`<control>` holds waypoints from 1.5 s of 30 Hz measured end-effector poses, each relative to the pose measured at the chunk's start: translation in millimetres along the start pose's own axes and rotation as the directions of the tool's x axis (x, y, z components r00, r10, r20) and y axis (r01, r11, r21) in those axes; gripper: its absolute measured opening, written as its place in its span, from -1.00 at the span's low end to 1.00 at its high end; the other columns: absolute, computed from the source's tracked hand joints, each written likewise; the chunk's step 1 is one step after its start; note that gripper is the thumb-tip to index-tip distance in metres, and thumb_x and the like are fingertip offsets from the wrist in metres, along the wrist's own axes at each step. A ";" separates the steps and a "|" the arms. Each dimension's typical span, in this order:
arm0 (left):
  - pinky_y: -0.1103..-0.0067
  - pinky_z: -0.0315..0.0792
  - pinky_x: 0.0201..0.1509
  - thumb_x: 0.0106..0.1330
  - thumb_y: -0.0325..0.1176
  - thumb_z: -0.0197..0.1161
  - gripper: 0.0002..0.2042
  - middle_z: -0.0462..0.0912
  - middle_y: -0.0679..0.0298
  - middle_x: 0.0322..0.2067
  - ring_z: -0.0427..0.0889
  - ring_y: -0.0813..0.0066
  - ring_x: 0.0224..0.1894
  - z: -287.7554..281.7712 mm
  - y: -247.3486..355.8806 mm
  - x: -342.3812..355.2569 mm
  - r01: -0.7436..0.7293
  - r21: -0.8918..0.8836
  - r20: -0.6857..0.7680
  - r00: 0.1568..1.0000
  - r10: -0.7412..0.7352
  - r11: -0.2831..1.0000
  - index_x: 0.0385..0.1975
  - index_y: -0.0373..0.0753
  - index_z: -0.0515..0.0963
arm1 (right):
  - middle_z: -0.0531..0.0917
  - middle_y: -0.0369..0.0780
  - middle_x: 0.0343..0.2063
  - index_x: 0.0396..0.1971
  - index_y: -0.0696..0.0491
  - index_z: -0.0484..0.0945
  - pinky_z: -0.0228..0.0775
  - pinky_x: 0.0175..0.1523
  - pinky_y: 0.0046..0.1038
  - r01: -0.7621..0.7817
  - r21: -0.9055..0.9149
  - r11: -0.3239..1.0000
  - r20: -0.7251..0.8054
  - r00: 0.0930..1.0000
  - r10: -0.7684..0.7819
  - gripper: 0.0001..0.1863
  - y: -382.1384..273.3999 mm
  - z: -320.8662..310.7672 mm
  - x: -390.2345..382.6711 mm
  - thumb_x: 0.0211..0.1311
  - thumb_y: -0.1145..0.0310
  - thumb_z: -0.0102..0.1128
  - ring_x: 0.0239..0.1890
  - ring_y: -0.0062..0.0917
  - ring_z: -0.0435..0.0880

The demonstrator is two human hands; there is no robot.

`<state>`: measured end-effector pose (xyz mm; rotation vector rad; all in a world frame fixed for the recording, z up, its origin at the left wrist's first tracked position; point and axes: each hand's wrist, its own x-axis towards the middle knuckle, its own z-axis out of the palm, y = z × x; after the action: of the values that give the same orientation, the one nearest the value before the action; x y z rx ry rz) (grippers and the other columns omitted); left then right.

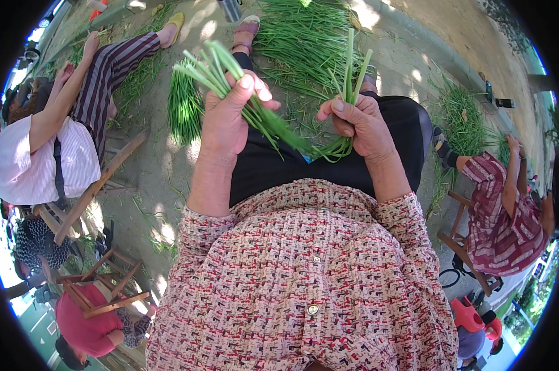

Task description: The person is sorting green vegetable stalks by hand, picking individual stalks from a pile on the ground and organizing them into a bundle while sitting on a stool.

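My left hand [227,120] is closed around a bunch of long green stalks [206,73] that look like garlic scapes. Their pale cut ends fan out above the thumb, and the thin ends trail down toward the middle, smeared by motion. In my right hand [367,123], thumb and fingers pinch a smaller bundle of stalks [351,77]. Its pale ends point up, while the lower part bends below the fist toward the left bunch. Both hands are above my lap, covered in dark trousers [397,120]. Where the two bunches meet, I cannot tell whether they are tangled.
A large heap of green stalks [301,43] lies on the ground ahead. A neat bundle [183,105] sits left of my left hand, and more stalks [468,117] lie at the right. Seated people [47,154] flank me on wooden seats, including one person [499,213] at right.
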<state>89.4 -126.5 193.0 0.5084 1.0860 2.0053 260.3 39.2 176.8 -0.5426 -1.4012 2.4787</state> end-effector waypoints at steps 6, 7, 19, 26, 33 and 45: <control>0.73 0.16 -0.61 0.32 -0.35 0.14 -0.78 0.36 0.49 -0.66 0.20 0.77 -0.71 28.3 -3.1 -2.9 0.123 0.082 -0.106 0.988 -0.114 0.989 -0.14 -0.34 0.52 | 0.66 -0.23 -0.48 -0.42 0.16 0.62 -0.01 -0.64 -0.76 -0.061 -0.026 0.998 0.040 0.997 0.062 -0.85 0.1 9.1 -0.8 0.15 0.37 0.26 -0.73 -0.82 0.25; 0.75 0.15 -0.62 0.29 -0.36 0.19 -0.77 0.39 0.48 -0.64 0.21 0.78 -0.71 34.4 -3.4 -2.6 0.112 0.131 -0.121 0.988 -0.096 0.985 -0.13 -0.34 0.53 | 0.66 -0.23 -0.48 -0.42 0.16 0.62 -0.01 -0.64 -0.76 -0.077 -0.035 0.996 0.046 0.996 0.079 -0.85 0.6 9.7 -0.7 0.14 0.38 0.27 -0.73 -0.82 0.25; 0.75 0.16 -0.63 0.17 -0.38 0.34 -0.86 0.46 0.44 -0.64 0.28 0.75 -0.69 30.1 -23.1 0.0 0.077 0.231 -0.068 0.996 -0.063 0.970 -0.40 -0.30 0.56 | 0.66 -0.16 -0.43 -0.39 0.19 0.59 0.06 -0.59 -0.73 -0.089 0.092 0.992 0.090 0.993 0.081 -0.74 6.8 15.5 0.8 0.25 0.27 0.13 -0.71 -0.77 0.28; 0.76 0.16 -0.63 0.17 -0.37 0.35 -0.85 0.47 0.45 -0.64 0.28 0.77 -0.68 35.1 -21.6 0.0 0.008 0.259 -0.103 0.995 0.019 0.966 -0.39 -0.31 0.59 | 0.66 -0.17 -0.45 -0.43 0.19 0.59 0.11 -0.56 -0.71 -0.128 -0.069 0.989 0.092 0.987 0.134 -0.70 4.5 20.3 -0.8 0.27 0.26 0.02 -0.70 -0.75 0.28; 0.77 0.16 -0.66 0.13 -0.40 0.38 -0.86 0.51 0.44 -0.62 0.31 0.77 -0.68 35.8 -25.4 -0.2 -0.028 0.222 -0.142 0.988 0.060 0.975 -0.39 -0.30 0.59 | 0.66 -0.25 -0.49 -0.46 0.15 0.61 0.11 -0.56 -0.72 -0.111 -0.213 0.971 0.078 0.988 0.130 -0.70 4.6 28.8 -2.8 0.28 0.25 0.02 -0.70 -0.78 0.27; 0.77 0.14 -0.68 0.14 -0.44 0.35 -0.88 0.53 0.39 -0.61 0.31 0.77 -0.70 29.3 -30.9 0.4 -0.002 0.305 -0.202 0.977 0.066 0.952 -0.38 -0.29 0.58 | 0.64 -0.29 -0.53 -0.45 0.13 0.62 0.13 -0.58 -0.71 -0.047 -0.404 0.914 -0.002 0.999 0.050 -0.70 9.1 30.3 -1.3 0.30 0.23 0.04 -0.71 -0.78 0.30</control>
<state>122.1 -100.8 183.5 0.4818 1.5406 1.9635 248.1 10.7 183.4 -0.6524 -1.9420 2.2282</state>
